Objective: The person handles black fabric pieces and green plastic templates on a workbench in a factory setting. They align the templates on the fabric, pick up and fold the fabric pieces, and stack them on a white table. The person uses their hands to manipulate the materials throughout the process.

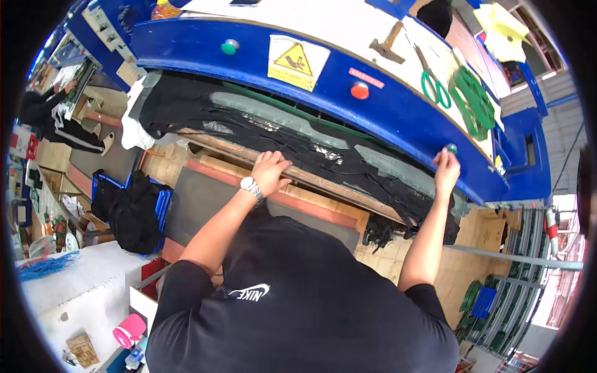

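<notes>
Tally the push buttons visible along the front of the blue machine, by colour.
Green buttons: 2 (one is partly covered, by the right hand)
Red button: 1
Total: 3

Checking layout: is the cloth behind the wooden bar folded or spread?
Spread but rumpled: the black cloth stretches along the bar, creased.
</notes>
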### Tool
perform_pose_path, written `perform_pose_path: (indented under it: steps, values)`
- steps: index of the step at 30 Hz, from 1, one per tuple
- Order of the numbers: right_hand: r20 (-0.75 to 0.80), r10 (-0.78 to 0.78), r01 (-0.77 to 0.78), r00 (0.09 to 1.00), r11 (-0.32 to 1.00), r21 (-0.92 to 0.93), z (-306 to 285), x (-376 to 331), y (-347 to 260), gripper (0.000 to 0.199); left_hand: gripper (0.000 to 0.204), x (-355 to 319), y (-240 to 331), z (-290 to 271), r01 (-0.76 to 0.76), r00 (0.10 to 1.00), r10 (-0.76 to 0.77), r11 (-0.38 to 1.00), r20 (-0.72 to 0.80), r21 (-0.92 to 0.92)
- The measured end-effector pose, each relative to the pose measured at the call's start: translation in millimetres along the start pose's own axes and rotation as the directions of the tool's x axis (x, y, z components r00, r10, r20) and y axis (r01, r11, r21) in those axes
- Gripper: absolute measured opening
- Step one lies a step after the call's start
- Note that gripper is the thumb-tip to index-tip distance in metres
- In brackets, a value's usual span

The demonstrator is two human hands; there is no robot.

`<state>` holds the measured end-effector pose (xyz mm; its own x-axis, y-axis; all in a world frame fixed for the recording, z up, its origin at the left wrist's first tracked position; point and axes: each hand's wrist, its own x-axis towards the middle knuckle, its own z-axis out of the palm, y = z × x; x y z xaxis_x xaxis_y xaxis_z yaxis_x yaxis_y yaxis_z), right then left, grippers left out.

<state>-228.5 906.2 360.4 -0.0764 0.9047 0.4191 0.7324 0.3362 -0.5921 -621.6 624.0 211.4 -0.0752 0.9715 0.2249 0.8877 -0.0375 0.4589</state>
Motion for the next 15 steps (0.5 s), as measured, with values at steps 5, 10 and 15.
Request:
perform_pose_path:
  steps: [5,10,15]
  values:
    - [0.340,-0.023,0.072,0.940,0.989,-0.132,27,-66,-1,0.029,0.052,48,-5,-3,0.032,0.999,-0.033,0.999,0.041,0.015]
    - [0.521,-0.071,0.211,0.851,0.953,-0.216,55,-120,-11,0.040,0.050,80,-9,-9,0.035,0.994,-0.043,0.996,0.101,0.082]
    - [0.431,-0.059,0.189,0.901,0.945,-0.266,60,-134,-10,0.048,0.054,82,-12,-7,-0.008,0.992,-0.002,0.997,0.123,0.082]
